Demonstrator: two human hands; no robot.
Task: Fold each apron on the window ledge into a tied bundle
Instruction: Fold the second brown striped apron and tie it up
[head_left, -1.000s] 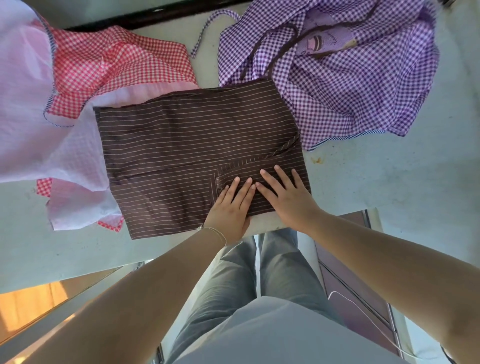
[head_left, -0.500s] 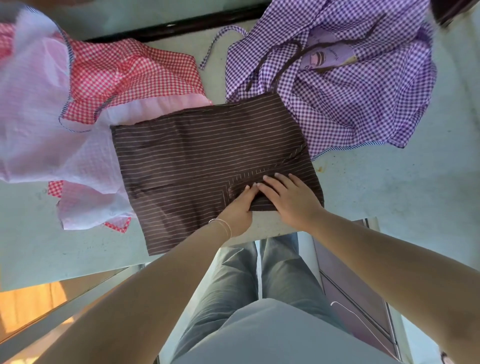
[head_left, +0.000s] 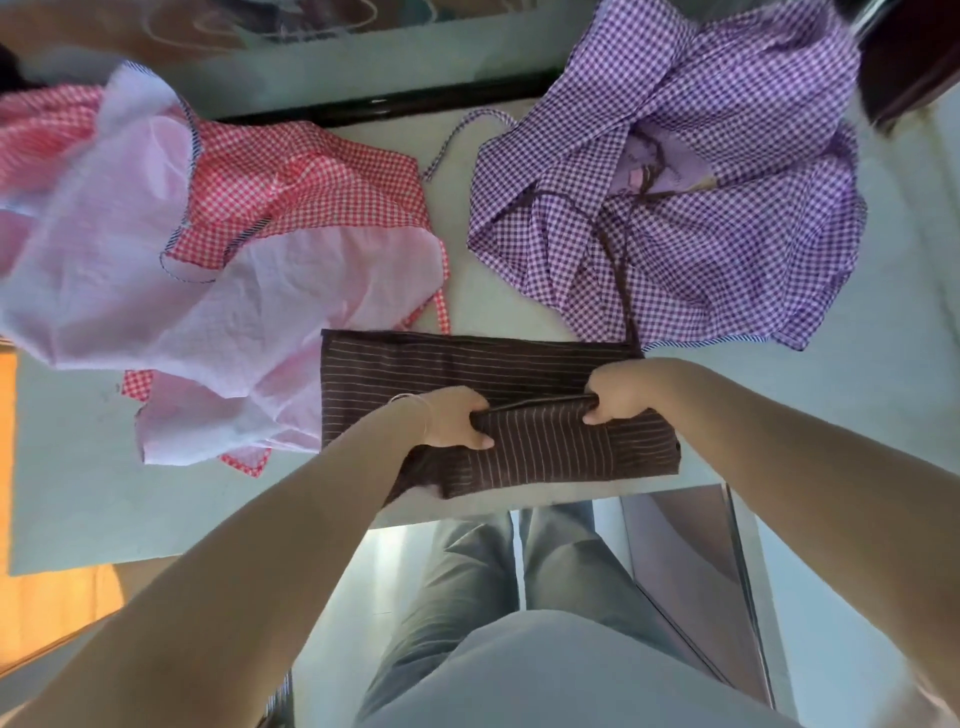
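A brown striped apron (head_left: 447, 364) lies flat at the near edge of the pale window ledge (head_left: 810, 405). Its near part is lifted into a fold with a raised edge. My left hand (head_left: 454, 418) grips the left end of that fold, and my right hand (head_left: 621, 395) grips the right end. A dark brown tie (head_left: 615, 270) runs from the apron's far right corner up across the purple cloth.
A red gingham apron with pale pink lining (head_left: 223, 270) lies crumpled on the left. A purple gingham apron (head_left: 691, 208) lies bunched at the far right. A dark window frame (head_left: 384, 106) runs along the back. My legs show below the ledge edge.
Both hands went from pressing flat on the brown apron's near right part to gripping a fold of it, spread apart. The apron now looks narrower, folded over, and the camera view shifted.
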